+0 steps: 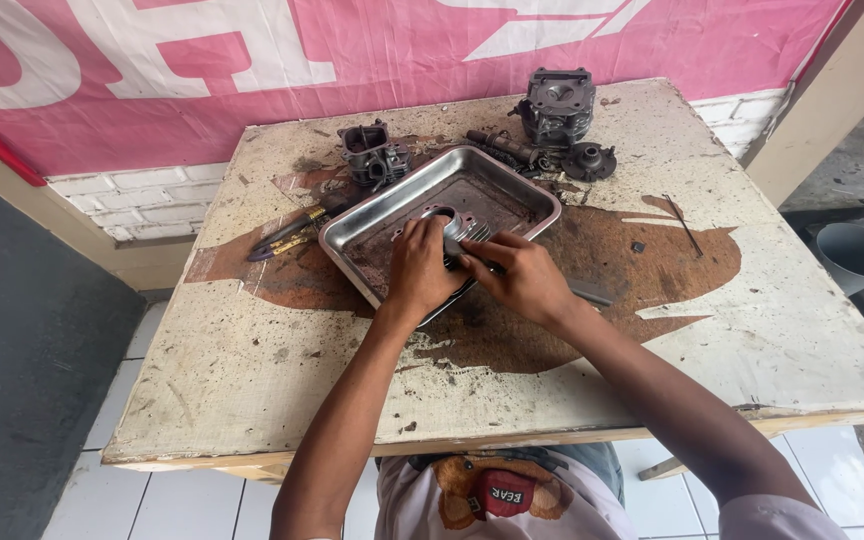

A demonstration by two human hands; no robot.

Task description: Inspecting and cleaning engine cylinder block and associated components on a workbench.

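Over the metal tray (pixel 352 235), brace the grey engine part (pixel 457 228) with left hand (pixel 420 268) fingers curled around it while right hand (pixel 522 275) fingers pinch a slim tool steadily.

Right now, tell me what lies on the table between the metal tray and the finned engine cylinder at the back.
In the head view, between the metal tray and the finned engine cylinder lie a dark rod-shaped part and a small round part on the stained table.
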